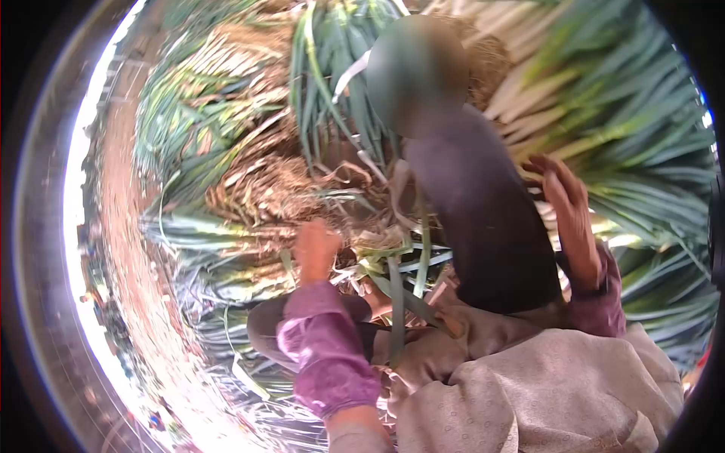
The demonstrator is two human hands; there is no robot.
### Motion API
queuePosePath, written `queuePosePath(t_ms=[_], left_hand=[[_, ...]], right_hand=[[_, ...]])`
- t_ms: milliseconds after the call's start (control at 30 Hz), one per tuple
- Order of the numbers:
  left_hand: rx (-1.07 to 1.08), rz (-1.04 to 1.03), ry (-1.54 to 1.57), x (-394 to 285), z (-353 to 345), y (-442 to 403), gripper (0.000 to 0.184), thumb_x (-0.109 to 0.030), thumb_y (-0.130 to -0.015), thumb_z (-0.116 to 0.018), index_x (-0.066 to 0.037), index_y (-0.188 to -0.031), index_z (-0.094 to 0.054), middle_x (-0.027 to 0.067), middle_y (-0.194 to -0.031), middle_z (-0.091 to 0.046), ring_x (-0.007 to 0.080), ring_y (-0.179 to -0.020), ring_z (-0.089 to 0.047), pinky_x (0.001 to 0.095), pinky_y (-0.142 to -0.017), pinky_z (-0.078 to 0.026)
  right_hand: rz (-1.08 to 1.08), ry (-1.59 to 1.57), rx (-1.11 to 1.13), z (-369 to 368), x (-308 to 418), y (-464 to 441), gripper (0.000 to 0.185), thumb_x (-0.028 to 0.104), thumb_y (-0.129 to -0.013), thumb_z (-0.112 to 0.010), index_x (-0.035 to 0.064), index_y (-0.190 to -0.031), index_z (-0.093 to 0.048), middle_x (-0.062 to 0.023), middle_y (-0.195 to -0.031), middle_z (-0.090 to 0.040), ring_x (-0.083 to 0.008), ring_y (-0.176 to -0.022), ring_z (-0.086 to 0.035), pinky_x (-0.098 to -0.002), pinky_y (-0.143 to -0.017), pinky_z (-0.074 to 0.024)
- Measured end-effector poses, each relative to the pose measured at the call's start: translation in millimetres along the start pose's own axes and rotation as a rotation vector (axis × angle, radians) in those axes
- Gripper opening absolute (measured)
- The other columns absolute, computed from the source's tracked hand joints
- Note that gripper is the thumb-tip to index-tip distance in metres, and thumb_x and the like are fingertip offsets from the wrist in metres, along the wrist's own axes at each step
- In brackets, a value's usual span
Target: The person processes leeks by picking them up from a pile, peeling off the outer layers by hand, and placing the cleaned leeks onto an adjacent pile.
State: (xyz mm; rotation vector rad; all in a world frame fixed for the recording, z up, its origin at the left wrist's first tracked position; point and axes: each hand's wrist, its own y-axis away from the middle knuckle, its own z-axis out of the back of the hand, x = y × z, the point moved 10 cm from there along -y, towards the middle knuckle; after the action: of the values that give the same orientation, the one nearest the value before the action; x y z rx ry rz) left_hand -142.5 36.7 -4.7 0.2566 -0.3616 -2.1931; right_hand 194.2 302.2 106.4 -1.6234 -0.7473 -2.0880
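My left hand [317, 248] is over the root ends of a heap of long green onions [283, 189]. Motion smears its fingers, so whether they grip anything is hidden. My right hand [563, 192], its fingers apart, hovers beside my dark-trousered leg [491, 211], near a large pile of green onions [642, 128] with pale stems. Between my hands lie loose trimmed leaves and peeled skins [377, 241]. A long green leaf [397, 309] hangs over the beige cloth [529, 377] on my lap.
More green onions [332, 68] stand in a bunch ahead, beside a blurred round patch [418, 75] that hides what is behind it. Heaped stalks [204, 90] line the left side. Past them runs a brown ground strip [124, 211] in bright light.
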Motion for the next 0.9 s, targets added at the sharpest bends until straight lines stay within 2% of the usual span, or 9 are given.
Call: queuePosePath(t_ms=[133, 300, 367, 400, 467, 567, 667, 733, 900], left_hand=[[0.046, 0.185, 0.365, 65.8, -86.6, -5.8, 0.049, -0.026, -0.062, -0.074, 0.000, -0.103, -0.066, 0.0265, -0.106, -0.063, 0.0403, -0.101, -0.061, 0.0451, -0.086, -0.047], [-0.293, 0.501, 0.769, 144.6, -160.5, -16.2, 0.045, -0.030, -0.066, -0.075, 0.001, -0.097, -0.066, 0.0234, -0.101, -0.066, 0.0349, -0.093, -0.063, 0.0432, -0.083, -0.047], [-0.162, 0.518, 0.869, 198.3, -214.4, -40.2, 0.035, -0.015, -0.072, -0.070, -0.001, -0.103, -0.066, 0.0178, -0.092, -0.064, 0.0299, -0.087, -0.061, 0.0392, -0.079, -0.049], [-0.179, 0.728, 1.187, 217.3, -224.8, -40.7, 0.036, -0.005, -0.074, -0.068, -0.001, -0.109, -0.063, 0.0168, -0.090, -0.061, 0.0300, -0.086, -0.060, 0.0388, -0.077, -0.049], [-0.378, 0.754, 1.282, 240.5, -227.4, -49.4, 0.035, 0.002, -0.077, -0.067, -0.002, -0.111, -0.063, 0.0152, -0.089, -0.060, 0.0304, -0.085, -0.059, 0.0391, -0.077, -0.049], [-0.623, 0.332, 0.660, 234.2, -180.9, -66.5, 0.033, 0.002, -0.076, -0.069, -0.005, -0.108, -0.064, 0.0143, -0.098, -0.061, 0.0305, -0.092, -0.056, 0.0395, -0.080, -0.048], [-0.492, 0.185, 0.219, 207.6, -169.6, -79.4, 0.056, 0.011, -0.070, -0.069, -0.007, -0.122, -0.057, 0.0148, -0.115, -0.050, 0.0284, -0.105, -0.048, 0.0370, -0.082, -0.047], [-0.485, 0.658, 1.105, 237.8, -184.4, -81.8, 0.058, 0.012, -0.069, -0.069, -0.007, -0.123, -0.057, 0.0150, -0.115, -0.050, 0.0281, -0.105, -0.048, 0.0371, -0.081, -0.048], [-0.424, 1.178, 1.633, 232.9, -186.6, -73.8, 0.028, -0.018, -0.080, -0.069, -0.010, -0.106, -0.062, 0.0075, -0.110, -0.051, 0.0203, -0.088, -0.053, 0.0325, -0.075, -0.046]], right_hand=[[0.566, 0.651, -0.080, -57.9, 78.4, 45.7, 0.048, 0.012, -0.086, -0.059, -0.0089, -0.127, -0.045, -0.0270, -0.129, -0.049, -0.0371, -0.121, -0.050, -0.0410, -0.100, -0.0400], [0.634, 0.817, -0.147, -73.1, 73.4, 31.7, 0.048, 0.005, -0.085, -0.055, -0.0102, -0.129, -0.042, -0.0303, -0.132, -0.045, -0.0424, -0.124, -0.046, -0.0441, -0.104, -0.0350], [0.597, 0.815, -0.147, -71.5, 72.2, 27.9, 0.049, 0.006, -0.086, -0.054, -0.0100, -0.130, -0.040, -0.0302, -0.132, -0.045, -0.0419, -0.124, -0.045, -0.0441, -0.105, -0.0345], [0.568, 0.870, -0.158, -70.8, 69.9, 27.9, 0.048, 0.007, -0.089, -0.052, -0.0095, -0.132, -0.039, -0.0291, -0.134, -0.043, -0.0402, -0.125, -0.044, -0.0437, -0.106, -0.0337], [0.542, 0.895, -0.185, -66.6, 66.7, 25.8, 0.047, 0.010, -0.091, -0.049, -0.0086, -0.132, -0.039, -0.0270, -0.137, -0.041, -0.0365, -0.128, -0.042, -0.0427, -0.107, -0.0316], [0.527, 0.944, -0.202, -62.5, 63.3, 21.1, 0.046, 0.014, -0.093, -0.046, -0.0083, -0.133, -0.039, -0.0247, -0.139, -0.041, -0.0331, -0.129, -0.041, -0.0415, -0.107, -0.0322], [0.503, 0.927, -0.222, -57.3, 60.9, 19.0, 0.045, 0.013, -0.093, -0.046, -0.0077, -0.133, -0.039, -0.0226, -0.139, -0.041, -0.0310, -0.128, -0.042, -0.0407, -0.107, -0.0326], [0.455, 0.839, -0.248, -57.9, 60.8, 15.0, 0.045, 0.014, -0.093, -0.046, -0.0084, -0.131, -0.038, -0.0239, -0.137, -0.041, -0.0315, -0.126, -0.043, -0.0414, -0.105, -0.0332], [0.459, 0.847, -0.293, -54.8, 63.6, 16.0, 0.045, 0.014, -0.092, -0.047, -0.0087, -0.131, -0.040, -0.0216, -0.137, -0.042, -0.0294, -0.126, -0.043, -0.0396, -0.106, -0.0323]])
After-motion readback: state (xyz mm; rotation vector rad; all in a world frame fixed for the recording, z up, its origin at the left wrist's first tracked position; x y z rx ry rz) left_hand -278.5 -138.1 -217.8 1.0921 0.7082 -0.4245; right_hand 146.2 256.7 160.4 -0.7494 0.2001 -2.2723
